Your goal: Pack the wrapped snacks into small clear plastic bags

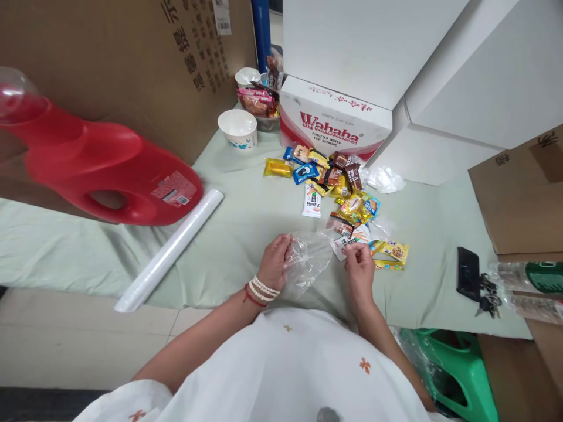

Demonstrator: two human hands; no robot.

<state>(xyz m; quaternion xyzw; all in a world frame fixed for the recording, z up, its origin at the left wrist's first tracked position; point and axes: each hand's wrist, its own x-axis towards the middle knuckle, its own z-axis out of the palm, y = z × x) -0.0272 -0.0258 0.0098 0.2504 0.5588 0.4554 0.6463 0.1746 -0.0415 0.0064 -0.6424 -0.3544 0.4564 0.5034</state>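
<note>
My left hand [275, 261] is closed on the edge of a clear plastic bag [308, 258], which spreads out toward the right. My right hand [359, 271] pinches a white snack packet [342, 247] beside the bag's right side. Just beyond it lies a pile of wrapped snacks, with a brown packet [340, 224], a yellow packet [352, 205] and a blue packet [305, 172] among them. A white packet with dark lettering [312, 200] lies apart to the left. Yellow wrappers [393, 251] rest right of my right hand.
A red detergent bottle [118, 170] and a white plastic roll [171, 249] are at left. A Wahaha carton [334, 117] stands behind the snacks, near a paper cup [238, 130]. At right are a black phone [468, 272], keys [489, 299] and bottles [543, 276]. A green stool [457, 369] stands below.
</note>
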